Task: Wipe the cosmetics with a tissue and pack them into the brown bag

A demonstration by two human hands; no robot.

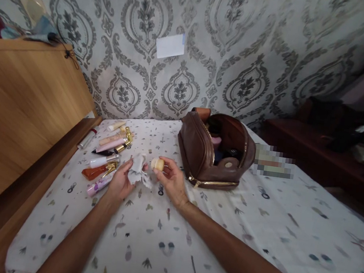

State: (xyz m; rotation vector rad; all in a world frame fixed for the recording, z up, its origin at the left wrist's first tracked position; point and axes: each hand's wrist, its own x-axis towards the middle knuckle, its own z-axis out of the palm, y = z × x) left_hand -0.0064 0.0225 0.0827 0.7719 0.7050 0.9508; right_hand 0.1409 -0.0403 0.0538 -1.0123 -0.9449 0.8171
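My left hand (122,182) grips a crumpled white cloth or tissue (137,171). Just right of it, my right hand (172,181) pinches a small yellowish jar (157,164) with a pale end. Both hands are close together above the patterned cloth. An open brown bag (194,147) stands behind and right of my right hand, with dark items and a pink one inside. To the left of my left hand lie several bottles and tubes, among them an orange bottle (93,172), a purple-and-white tube (99,185) and a white tube (100,161).
The patterned white cloth (150,248) covers the surface. A wooden panel (22,102) borders the left side. Behind is a patterned wall with a white card (170,46). Right of the bag lies a blurred flat item (272,162); a dark red ledge (301,147) stands farther right.
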